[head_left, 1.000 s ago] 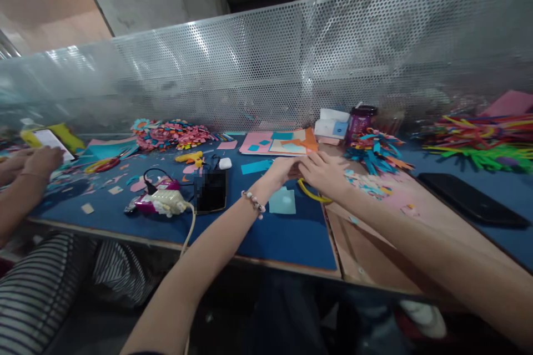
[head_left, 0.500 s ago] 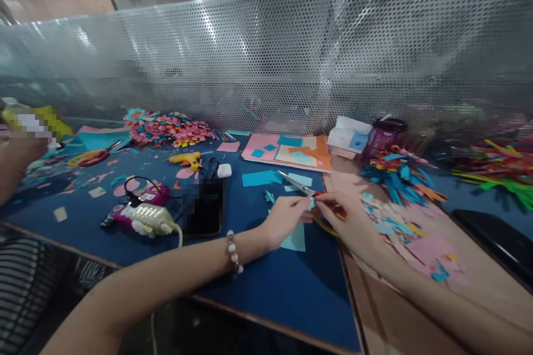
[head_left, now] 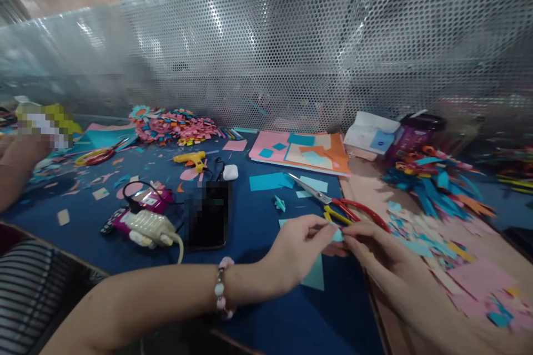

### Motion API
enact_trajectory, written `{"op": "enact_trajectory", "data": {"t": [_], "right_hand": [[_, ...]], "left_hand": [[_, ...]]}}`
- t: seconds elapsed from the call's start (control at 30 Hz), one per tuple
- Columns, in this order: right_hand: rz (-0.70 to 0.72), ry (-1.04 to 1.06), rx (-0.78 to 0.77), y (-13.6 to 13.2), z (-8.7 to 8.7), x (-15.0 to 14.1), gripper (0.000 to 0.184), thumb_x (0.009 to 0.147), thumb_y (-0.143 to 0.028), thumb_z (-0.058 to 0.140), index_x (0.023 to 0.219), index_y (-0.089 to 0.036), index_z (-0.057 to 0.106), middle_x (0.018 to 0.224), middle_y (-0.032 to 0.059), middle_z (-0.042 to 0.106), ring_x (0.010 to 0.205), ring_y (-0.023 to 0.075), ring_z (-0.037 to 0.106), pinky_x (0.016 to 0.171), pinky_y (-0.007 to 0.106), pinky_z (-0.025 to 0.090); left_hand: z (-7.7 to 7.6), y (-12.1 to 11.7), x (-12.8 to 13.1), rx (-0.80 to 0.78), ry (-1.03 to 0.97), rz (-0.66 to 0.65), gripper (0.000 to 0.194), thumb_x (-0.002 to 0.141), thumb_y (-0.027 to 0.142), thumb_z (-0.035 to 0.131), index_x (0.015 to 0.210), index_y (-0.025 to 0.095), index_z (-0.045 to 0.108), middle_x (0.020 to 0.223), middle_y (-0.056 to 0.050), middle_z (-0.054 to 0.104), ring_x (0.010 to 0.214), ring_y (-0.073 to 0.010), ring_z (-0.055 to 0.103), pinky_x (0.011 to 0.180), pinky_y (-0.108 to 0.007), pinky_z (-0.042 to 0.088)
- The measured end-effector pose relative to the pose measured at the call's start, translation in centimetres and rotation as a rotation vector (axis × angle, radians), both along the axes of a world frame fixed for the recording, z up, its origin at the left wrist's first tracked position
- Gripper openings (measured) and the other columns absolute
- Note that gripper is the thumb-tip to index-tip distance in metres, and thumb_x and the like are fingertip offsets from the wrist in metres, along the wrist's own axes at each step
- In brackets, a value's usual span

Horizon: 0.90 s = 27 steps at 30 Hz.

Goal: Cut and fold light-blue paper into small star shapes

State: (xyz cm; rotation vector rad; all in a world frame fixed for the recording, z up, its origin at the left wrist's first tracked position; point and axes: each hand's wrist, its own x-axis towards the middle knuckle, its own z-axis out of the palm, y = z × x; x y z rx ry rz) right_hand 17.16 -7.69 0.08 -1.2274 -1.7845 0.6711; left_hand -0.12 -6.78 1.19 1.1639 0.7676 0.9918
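Note:
My left hand (head_left: 297,249) and my right hand (head_left: 375,249) meet over the blue mat (head_left: 258,288), both pinching a small light-blue paper piece (head_left: 337,234) between fingertips. A bead bracelet (head_left: 220,291) is on my left wrist. Red-and-yellow-handled scissors (head_left: 337,204) lie on the mat just beyond my fingers, blades pointing left. A larger light-blue paper square (head_left: 314,276) lies under my left hand.
A phone (head_left: 207,213), a hot glue gun (head_left: 191,158), a white-and-pink device with cable (head_left: 147,222), paper sheets (head_left: 300,152), fringed paper flowers (head_left: 175,125) (head_left: 437,180), and scraps cover the table. Another person's arm (head_left: 16,166) is at the left. A perforated metal screen (head_left: 291,50) backs the table.
My hands pulled back toward me from the paper sheets. The scissors, held half a second ago, now lie on the mat. Both hands now pinch the small blue piece.

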Motion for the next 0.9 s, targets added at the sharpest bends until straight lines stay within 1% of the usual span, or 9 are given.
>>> {"op": "enact_trajectory", "data": {"t": [0.13,0.23,0.33,0.47,0.7,0.8,0.9], "right_hand": [[0.021,-0.073,0.072,-0.7,0.4,-0.1,0.017,0.084,-0.038,0.054,0.090,-0.025,0.062,0.086,0.0038,0.067,0.073,0.0176,0.065,0.057,0.024,0.052],[0.016,-0.126,0.084,-0.8,0.4,-0.5,0.016,0.082,-0.039,0.055,0.090,-0.026,0.063,0.083,0.0033,0.068,0.069,0.0190,0.065,0.054,0.026,0.051],[0.018,-0.103,0.098,-0.7,0.1,-1.1,0.014,0.084,-0.036,0.054,0.091,-0.027,0.062,0.082,0.0025,0.067,0.070,0.0179,0.064,0.059,0.027,0.052],[0.035,-0.016,0.069,-0.7,-0.3,-1.5,0.012,0.087,-0.033,0.051,0.092,-0.027,0.060,0.086,0.0015,0.066,0.076,0.0151,0.063,0.066,0.024,0.052],[0.046,0.047,0.030,-1.1,0.2,-1.3,0.011,0.087,-0.030,0.050,0.089,-0.025,0.061,0.082,0.0007,0.066,0.073,0.0139,0.061,0.065,0.023,0.051],[0.056,0.071,0.020,-1.3,0.5,-1.3,0.011,0.087,-0.030,0.050,0.087,-0.024,0.060,0.080,0.0008,0.065,0.070,0.0139,0.061,0.064,0.024,0.051],[0.097,0.093,0.002,-1.4,0.8,-1.4,0.011,0.087,-0.030,0.050,0.087,-0.023,0.059,0.082,0.0014,0.065,0.071,0.0140,0.061,0.065,0.025,0.051]], "left_hand": [[-0.1,-0.6,-0.6,-0.037,0.045,-0.008,0.032,0.080,0.043,0.058,0.092,0.013,0.059,0.081,-0.009,0.070,0.076,-0.0192,0.069,0.079,-0.034,0.054],[-0.3,-0.8,-1.0,-0.092,0.075,-0.015,0.032,0.079,0.044,0.059,0.090,0.014,0.057,0.077,-0.009,0.070,0.073,-0.0187,0.069,0.077,-0.034,0.054],[-0.4,-0.7,-1.1,-0.124,0.068,-0.026,0.032,0.079,0.044,0.060,0.089,0.014,0.056,0.075,-0.008,0.069,0.071,-0.0181,0.069,0.073,-0.033,0.055],[-0.4,-0.5,-1.2,-0.138,0.084,-0.016,0.033,0.077,0.045,0.060,0.089,0.014,0.055,0.077,-0.009,0.068,0.075,-0.0208,0.068,0.061,-0.030,0.055],[-0.6,-0.4,-1.2,-0.103,0.115,-0.031,0.029,0.080,0.042,0.059,0.087,0.014,0.057,0.077,-0.007,0.069,0.075,-0.0184,0.068,0.063,-0.028,0.055],[-0.5,-0.4,-1.2,-0.100,0.113,-0.037,0.030,0.078,0.043,0.060,0.088,0.015,0.056,0.078,-0.007,0.069,0.075,-0.0189,0.068,0.062,-0.029,0.055],[-0.4,-0.4,-1.2,-0.101,0.125,-0.045,0.032,0.077,0.045,0.061,0.087,0.015,0.055,0.077,-0.007,0.069,0.074,-0.0199,0.068,0.059,-0.029,0.055]]}}
